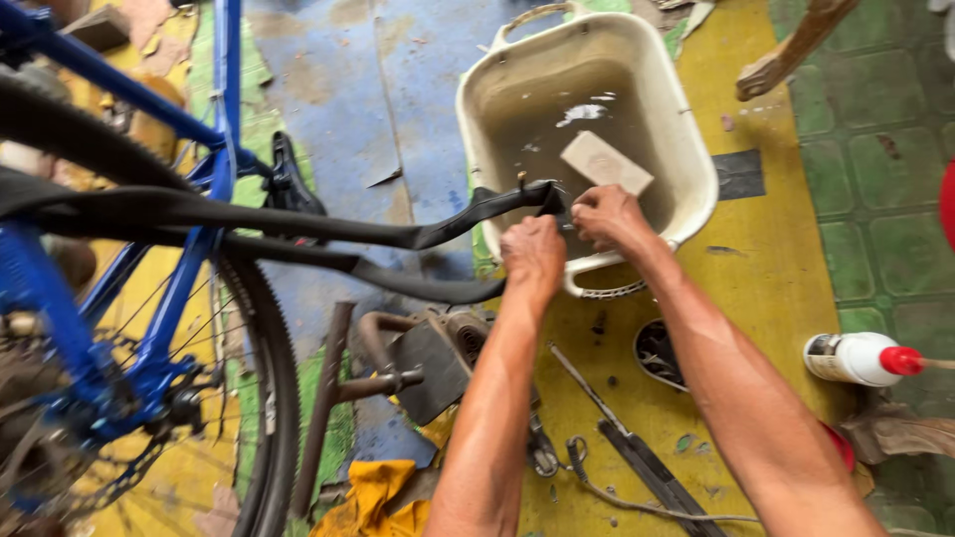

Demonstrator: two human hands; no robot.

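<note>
My left hand point(532, 257) and my right hand point(609, 215) both grip the end of a black bicycle inner tube point(328, 249), which stretches left toward the blue bicycle point(149, 328). The hands hold the tube's folded end over the near rim of a cream plastic basin point(686, 149). The basin holds murky water with a pale rectangular block point(605, 162) floating in it. A small valve stem sticks up from the tube just left of my hands.
A black tyre and spoked wheel point(264, 398) stand at left. Metal tools point(637, 457), a yellow rag point(383, 492) and a dark machine part point(438, 358) lie on the yellow floor. At right lies a white bottle with a red cap point(860, 358).
</note>
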